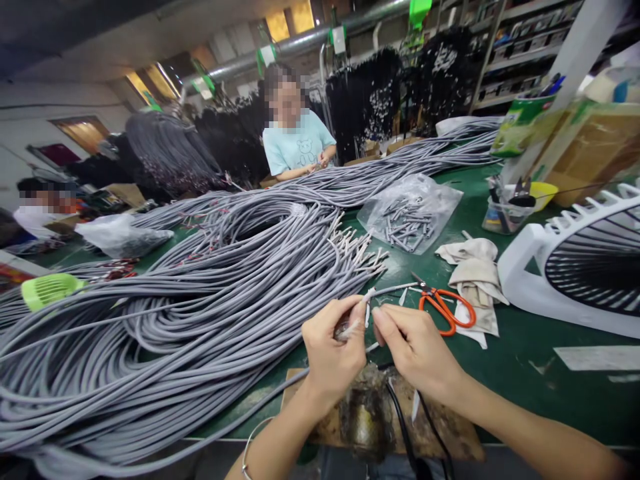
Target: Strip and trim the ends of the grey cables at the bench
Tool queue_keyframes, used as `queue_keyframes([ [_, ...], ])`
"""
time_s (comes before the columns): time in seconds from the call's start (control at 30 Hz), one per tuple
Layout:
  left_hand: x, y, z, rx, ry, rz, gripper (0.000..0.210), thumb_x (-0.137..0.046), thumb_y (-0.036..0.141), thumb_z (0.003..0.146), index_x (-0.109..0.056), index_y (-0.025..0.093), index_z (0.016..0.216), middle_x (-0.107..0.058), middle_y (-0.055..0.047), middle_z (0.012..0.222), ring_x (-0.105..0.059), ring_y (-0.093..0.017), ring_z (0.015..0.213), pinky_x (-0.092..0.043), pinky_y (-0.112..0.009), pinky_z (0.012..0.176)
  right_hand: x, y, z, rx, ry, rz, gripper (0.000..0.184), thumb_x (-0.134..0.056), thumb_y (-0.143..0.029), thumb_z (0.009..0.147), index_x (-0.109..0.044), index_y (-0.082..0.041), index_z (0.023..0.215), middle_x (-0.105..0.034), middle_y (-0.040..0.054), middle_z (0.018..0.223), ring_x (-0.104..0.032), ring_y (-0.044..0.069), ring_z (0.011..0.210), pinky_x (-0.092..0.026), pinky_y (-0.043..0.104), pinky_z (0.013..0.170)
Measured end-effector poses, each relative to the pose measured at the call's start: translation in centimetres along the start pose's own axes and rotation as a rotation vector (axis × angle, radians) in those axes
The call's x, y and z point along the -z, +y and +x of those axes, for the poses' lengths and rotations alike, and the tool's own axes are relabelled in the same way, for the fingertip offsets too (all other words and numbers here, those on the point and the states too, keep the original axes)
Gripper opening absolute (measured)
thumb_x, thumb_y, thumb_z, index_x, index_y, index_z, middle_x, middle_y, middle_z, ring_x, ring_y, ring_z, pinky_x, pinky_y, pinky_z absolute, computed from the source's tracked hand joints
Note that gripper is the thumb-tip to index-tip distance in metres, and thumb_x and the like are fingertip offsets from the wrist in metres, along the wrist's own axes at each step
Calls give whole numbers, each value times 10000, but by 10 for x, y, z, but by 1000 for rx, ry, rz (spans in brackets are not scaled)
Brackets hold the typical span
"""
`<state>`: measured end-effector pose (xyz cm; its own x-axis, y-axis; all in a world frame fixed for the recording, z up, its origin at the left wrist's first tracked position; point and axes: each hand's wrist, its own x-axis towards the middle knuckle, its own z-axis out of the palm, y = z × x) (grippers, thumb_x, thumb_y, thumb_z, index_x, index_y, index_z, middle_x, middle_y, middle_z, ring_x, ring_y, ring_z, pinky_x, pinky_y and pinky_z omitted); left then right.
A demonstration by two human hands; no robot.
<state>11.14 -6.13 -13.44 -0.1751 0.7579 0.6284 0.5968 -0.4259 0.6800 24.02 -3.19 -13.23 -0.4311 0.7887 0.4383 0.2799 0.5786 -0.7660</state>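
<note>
My left hand (334,343) is closed around the end of a grey cable, whose whitish frayed tip (369,295) sticks out above the thumb. Just to its right, my right hand (417,347) is pinched shut close to that tip; whatever lies between its fingertips is too small to make out. Orange-handled scissors (447,311) lie on the table beyond my right hand. Below both hands stands a stained metal fixture (367,417) on a wooden board (453,433), with black cords beside it.
A large heap of grey cables (215,287) fills the left. Behind the scissors lie a crumpled cloth (473,270) and a clear bag of metal parts (410,213). A white fan (525,267) stands at right. Across the green table (530,387), a person in light blue works with both hands.
</note>
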Motion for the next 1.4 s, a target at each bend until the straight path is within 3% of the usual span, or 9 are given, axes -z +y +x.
queue_keyframes([
  [0.23, -1, 1, 0, 30, 8, -23, 118, -571, 152, 775, -651, 161, 861, -667, -25, 736, -605, -116, 600, -467, -192, 562, -4, 0, 0, -26, -3, 40, 375, -312, -256, 921, -359, -182, 556, -423, -23, 529, -396, 91, 501, -307, 230, 523],
  [0.43, -4, 6, -3, 69, -104, -89, 111, -559, 183, 785, -655, 136, 814, -626, -14, 632, -544, -95, 515, -427, -183, 497, 0, 10, 6, -242, 260, 258, 416, -315, -423, 913, -297, -205, 559, -304, -52, 489, -292, 76, 418, -242, 225, 424],
  [0.67, 2, 6, 6, 273, -35, -273, 183, -538, 285, 815, -630, 128, 795, -619, -22, 638, -532, -94, 513, -410, -176, 462, -1, 1, 5, -148, -63, 267, 447, -331, -397, 907, -350, -184, 515, -323, -47, 458, -295, 70, 419, -245, 217, 425],
  [1.0, 5, 5, 3, 279, -65, -330, 173, -542, 277, 814, -643, 139, 835, -610, -22, 655, -514, -88, 517, -390, -166, 443, 0, -3, 6, -110, -83, 162, 432, -338, -335, 902, -369, -172, 503, -360, -38, 476, -331, 77, 458, -274, 222, 481],
  [1.2, 5, 2, 3, 289, -76, -321, 193, -524, 288, 830, -642, 136, 835, -555, 2, 583, -430, -63, 445, -344, -165, 406, 1, -4, 3, -88, -19, 145, 431, -327, -326, 907, -366, -176, 506, -359, -36, 479, -347, 81, 462, -285, 228, 490],
  [1.4, 5, 3, 2, 245, -66, -291, 172, -537, 271, 817, -646, 139, 831, -621, -29, 650, -574, -121, 568, -420, -178, 461, 1, -3, 5, -95, -89, 134, 425, -335, -319, 900, -376, -174, 503, -384, -34, 482, -358, 83, 471, -291, 228, 499],
])
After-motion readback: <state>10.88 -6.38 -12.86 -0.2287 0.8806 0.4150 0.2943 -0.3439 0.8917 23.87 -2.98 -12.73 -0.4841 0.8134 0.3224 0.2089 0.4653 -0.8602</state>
